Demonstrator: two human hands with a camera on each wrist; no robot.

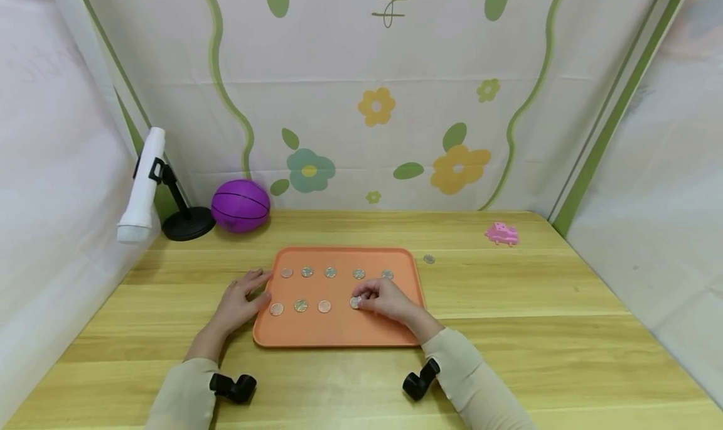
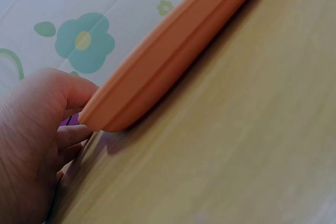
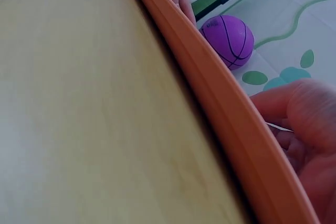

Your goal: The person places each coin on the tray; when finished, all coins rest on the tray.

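An orange tray (image 1: 339, 329) lies on the wooden table (image 1: 508, 354) and holds several coins in two rows. My right hand (image 1: 388, 298) is over the tray's right part and pinches the rightmost coin (image 1: 354, 302) of the near row, down on the tray floor. Flat on the table, my left hand (image 1: 240, 301) has its fingers relaxed against the tray's left rim. In the left wrist view the left hand (image 2: 31, 145) touches the corner of the tray (image 2: 168, 56). The right wrist view shows the tray's rim (image 3: 220, 93) and the right hand (image 3: 307, 124) behind it; no coin shows there.
One loose coin (image 1: 428, 258) lies on the table just off the tray's far right corner. A pink toy (image 1: 501, 233) sits at the back right. A purple ball (image 1: 240, 205) and a white lamp (image 1: 141, 188) on a black stand are at the back left. Cloth walls enclose the table.
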